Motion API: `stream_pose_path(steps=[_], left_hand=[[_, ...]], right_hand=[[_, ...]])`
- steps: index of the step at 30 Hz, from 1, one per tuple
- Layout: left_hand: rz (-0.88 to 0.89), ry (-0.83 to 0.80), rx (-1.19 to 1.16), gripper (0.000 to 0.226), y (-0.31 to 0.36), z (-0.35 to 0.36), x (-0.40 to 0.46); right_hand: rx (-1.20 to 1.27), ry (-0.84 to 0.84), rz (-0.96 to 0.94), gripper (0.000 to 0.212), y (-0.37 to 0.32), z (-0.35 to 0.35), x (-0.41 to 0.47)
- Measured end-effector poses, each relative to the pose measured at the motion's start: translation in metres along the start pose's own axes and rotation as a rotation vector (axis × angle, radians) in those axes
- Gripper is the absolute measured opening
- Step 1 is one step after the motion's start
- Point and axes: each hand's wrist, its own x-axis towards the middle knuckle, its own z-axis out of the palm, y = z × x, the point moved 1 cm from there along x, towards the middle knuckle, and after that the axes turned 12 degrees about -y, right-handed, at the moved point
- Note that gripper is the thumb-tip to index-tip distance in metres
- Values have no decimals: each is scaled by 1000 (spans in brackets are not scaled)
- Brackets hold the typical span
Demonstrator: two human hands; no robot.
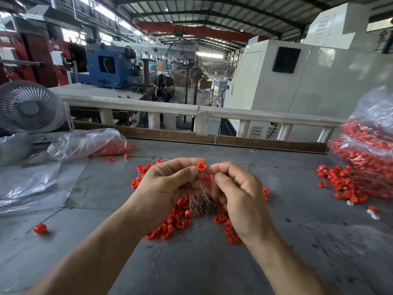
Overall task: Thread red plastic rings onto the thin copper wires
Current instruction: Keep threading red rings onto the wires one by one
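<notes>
My left hand [168,186] pinches a red plastic ring [201,166] between thumb and forefinger, held up over the grey table [191,262]. A bundle of thin copper wires [198,196] hangs down from under that hand, between both hands. My right hand [238,194] has its forefinger tip against the ring's right side, with its other fingers curled; whether it pinches a wire is hidden. Under the hands lies a heap of loose red rings [176,220].
A clear bag of red rings [93,143] lies at the left, and a single ring on a wire [39,228] nearer me. At the right are a large bag and pile of threaded rings [361,167]. A small fan [29,107] stands far left.
</notes>
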Motion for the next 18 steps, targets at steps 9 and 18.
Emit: stream_pose_path(steps=[9, 18], left_hand=[[10, -23, 17, 25, 2, 3, -2], [7, 41, 1, 26, 2, 3, 0]], right_hand=[[151, -106, 83, 27, -3, 6, -2], [-422, 144, 187, 11, 9, -32, 8]])
